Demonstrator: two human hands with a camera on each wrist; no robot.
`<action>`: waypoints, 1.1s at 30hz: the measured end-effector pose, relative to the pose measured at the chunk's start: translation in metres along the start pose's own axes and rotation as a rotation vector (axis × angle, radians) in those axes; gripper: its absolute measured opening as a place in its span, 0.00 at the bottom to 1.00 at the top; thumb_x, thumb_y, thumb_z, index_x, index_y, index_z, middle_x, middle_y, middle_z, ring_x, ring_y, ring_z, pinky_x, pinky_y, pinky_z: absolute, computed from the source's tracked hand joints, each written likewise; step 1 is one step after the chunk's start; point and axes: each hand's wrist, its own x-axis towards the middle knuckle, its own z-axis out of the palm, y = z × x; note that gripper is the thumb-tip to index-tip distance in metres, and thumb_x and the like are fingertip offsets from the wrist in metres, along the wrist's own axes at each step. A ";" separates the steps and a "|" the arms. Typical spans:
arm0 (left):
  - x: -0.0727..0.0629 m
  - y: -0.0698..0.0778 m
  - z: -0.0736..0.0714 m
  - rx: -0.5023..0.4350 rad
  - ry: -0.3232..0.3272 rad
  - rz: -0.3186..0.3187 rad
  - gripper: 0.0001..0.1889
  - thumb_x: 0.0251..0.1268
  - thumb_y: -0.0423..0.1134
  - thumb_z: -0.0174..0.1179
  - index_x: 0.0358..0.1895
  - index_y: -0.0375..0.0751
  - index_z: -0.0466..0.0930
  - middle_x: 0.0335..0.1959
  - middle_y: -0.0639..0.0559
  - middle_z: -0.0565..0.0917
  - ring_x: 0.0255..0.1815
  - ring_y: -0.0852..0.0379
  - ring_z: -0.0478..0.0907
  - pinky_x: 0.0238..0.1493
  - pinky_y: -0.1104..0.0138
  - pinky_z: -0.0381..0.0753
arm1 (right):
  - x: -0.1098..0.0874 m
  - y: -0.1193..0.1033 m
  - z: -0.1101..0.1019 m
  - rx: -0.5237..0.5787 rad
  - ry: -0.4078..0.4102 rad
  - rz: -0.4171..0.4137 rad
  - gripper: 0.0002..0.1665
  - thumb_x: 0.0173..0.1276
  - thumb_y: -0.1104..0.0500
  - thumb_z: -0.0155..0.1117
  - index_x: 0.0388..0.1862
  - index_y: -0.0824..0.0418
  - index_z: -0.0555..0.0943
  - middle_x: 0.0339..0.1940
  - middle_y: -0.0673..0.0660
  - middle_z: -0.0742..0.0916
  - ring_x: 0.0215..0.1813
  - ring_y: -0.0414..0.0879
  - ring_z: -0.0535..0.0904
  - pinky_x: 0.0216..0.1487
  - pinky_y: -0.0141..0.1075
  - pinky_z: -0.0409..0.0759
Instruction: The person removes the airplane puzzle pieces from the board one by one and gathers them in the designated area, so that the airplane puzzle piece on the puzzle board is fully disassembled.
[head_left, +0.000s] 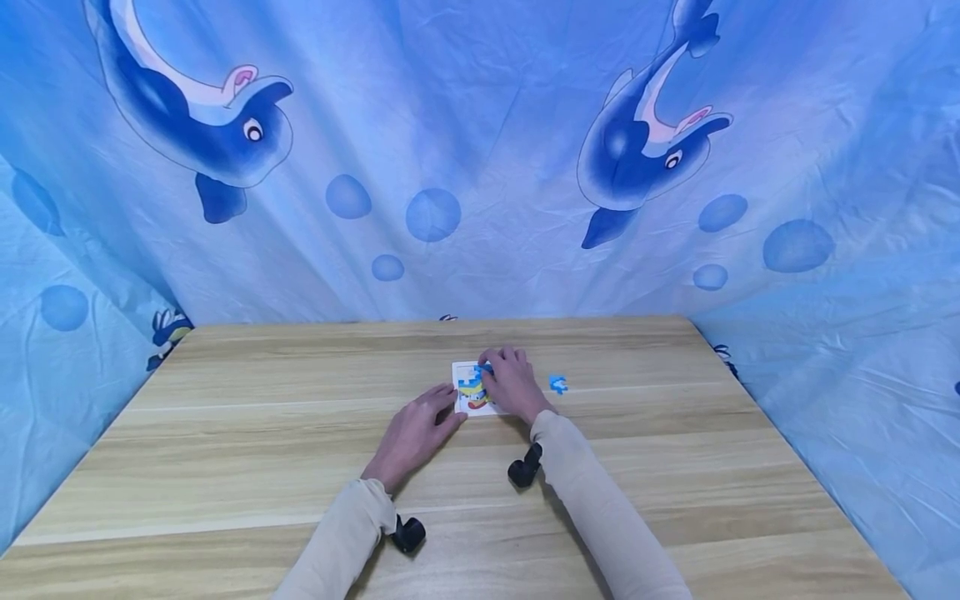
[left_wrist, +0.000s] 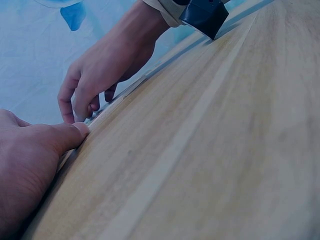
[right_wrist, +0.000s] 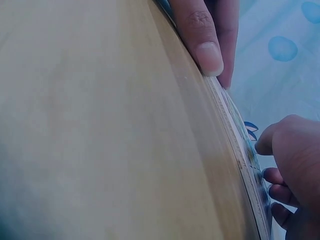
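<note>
A small jigsaw puzzle board (head_left: 486,411) with a white border lies in the middle of the table, its picture yellow, blue and red. The left hand (head_left: 414,432) holds the board at its near left corner, thumb at the front and fingers along the left side. Over the board's right part is the right hand (head_left: 513,385), fingers bent down, thumb and index finger at a blue puzzle piece (head_left: 487,367) near the top edge. The palm hides the board's right side. Edge-on in the right wrist view, the board (right_wrist: 234,131) shows the left thumb (right_wrist: 209,59) at its corner.
Loose blue puzzle pieces (head_left: 558,383) lie on the wooden table (head_left: 262,442), right of the board. Behind and beside the table hangs a blue curtain (head_left: 480,125) printed with dolphins. A black wrist camera (head_left: 408,534) sits at the left cuff, another camera (head_left: 524,467) at the right.
</note>
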 end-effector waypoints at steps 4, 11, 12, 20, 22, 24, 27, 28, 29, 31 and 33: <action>0.000 0.000 0.000 -0.010 0.009 0.009 0.24 0.66 0.52 0.61 0.59 0.41 0.79 0.63 0.44 0.76 0.65 0.47 0.72 0.62 0.53 0.73 | 0.001 0.002 0.001 0.003 0.006 -0.011 0.13 0.73 0.54 0.55 0.53 0.52 0.78 0.50 0.55 0.76 0.52 0.51 0.65 0.53 0.44 0.68; 0.000 -0.001 0.001 -0.006 0.015 0.017 0.24 0.66 0.52 0.61 0.59 0.41 0.79 0.63 0.45 0.76 0.64 0.47 0.72 0.62 0.53 0.73 | 0.003 0.004 0.003 0.001 0.006 -0.008 0.11 0.74 0.54 0.53 0.52 0.51 0.77 0.50 0.55 0.76 0.53 0.51 0.66 0.52 0.44 0.70; -0.001 -0.001 0.001 -0.005 0.013 0.016 0.24 0.66 0.52 0.60 0.60 0.42 0.78 0.63 0.45 0.76 0.65 0.47 0.72 0.62 0.53 0.73 | 0.003 0.004 0.003 0.001 0.007 -0.008 0.11 0.74 0.55 0.52 0.51 0.51 0.77 0.49 0.55 0.76 0.52 0.51 0.66 0.52 0.44 0.70; 0.000 0.000 0.001 -0.004 0.005 0.005 0.25 0.66 0.53 0.60 0.60 0.42 0.78 0.63 0.46 0.76 0.65 0.48 0.71 0.63 0.53 0.72 | 0.004 0.004 0.003 0.001 0.011 -0.012 0.11 0.75 0.57 0.51 0.51 0.51 0.77 0.50 0.56 0.76 0.51 0.51 0.66 0.51 0.43 0.70; 0.000 0.000 0.001 -0.004 0.005 0.006 0.25 0.66 0.53 0.60 0.60 0.42 0.78 0.63 0.45 0.76 0.65 0.48 0.72 0.63 0.53 0.73 | 0.004 0.004 0.002 0.014 0.010 -0.004 0.10 0.75 0.57 0.51 0.51 0.51 0.76 0.50 0.56 0.76 0.51 0.52 0.66 0.50 0.43 0.69; 0.000 0.000 0.001 -0.003 0.005 0.004 0.25 0.66 0.53 0.60 0.60 0.42 0.79 0.63 0.45 0.76 0.65 0.48 0.72 0.63 0.53 0.72 | 0.005 0.003 0.002 0.027 0.007 0.009 0.10 0.75 0.57 0.51 0.52 0.51 0.76 0.50 0.56 0.76 0.52 0.52 0.65 0.51 0.44 0.69; 0.000 -0.001 0.001 -0.004 0.006 0.002 0.25 0.65 0.52 0.60 0.60 0.41 0.79 0.63 0.45 0.76 0.65 0.48 0.72 0.63 0.53 0.72 | 0.005 0.001 0.001 0.041 0.002 0.026 0.10 0.76 0.56 0.50 0.52 0.52 0.75 0.51 0.56 0.75 0.53 0.53 0.65 0.52 0.45 0.68; 0.000 -0.001 0.001 -0.004 0.007 0.002 0.25 0.65 0.52 0.61 0.59 0.41 0.79 0.63 0.45 0.76 0.65 0.48 0.72 0.63 0.53 0.72 | 0.005 0.001 0.001 0.045 0.000 0.030 0.10 0.76 0.56 0.50 0.52 0.52 0.74 0.51 0.56 0.75 0.53 0.52 0.65 0.52 0.45 0.68; 0.000 -0.001 0.001 -0.005 0.006 0.000 0.25 0.65 0.52 0.61 0.59 0.41 0.79 0.63 0.45 0.76 0.65 0.47 0.72 0.63 0.53 0.72 | 0.005 0.000 0.001 0.048 0.000 0.031 0.10 0.76 0.56 0.50 0.52 0.52 0.74 0.51 0.56 0.75 0.53 0.52 0.65 0.52 0.45 0.68; 0.000 -0.001 0.001 -0.004 0.004 -0.002 0.25 0.66 0.52 0.60 0.60 0.41 0.78 0.63 0.45 0.76 0.65 0.48 0.72 0.63 0.53 0.72 | 0.004 0.000 0.000 0.054 0.001 0.032 0.10 0.76 0.56 0.50 0.52 0.52 0.74 0.52 0.56 0.75 0.53 0.52 0.65 0.53 0.45 0.68; 0.000 -0.001 0.002 -0.003 0.003 -0.001 0.25 0.66 0.53 0.60 0.60 0.41 0.78 0.64 0.45 0.75 0.65 0.48 0.72 0.63 0.54 0.72 | 0.004 0.000 0.001 0.058 0.004 0.029 0.10 0.76 0.56 0.50 0.51 0.53 0.75 0.52 0.55 0.76 0.53 0.52 0.66 0.53 0.46 0.69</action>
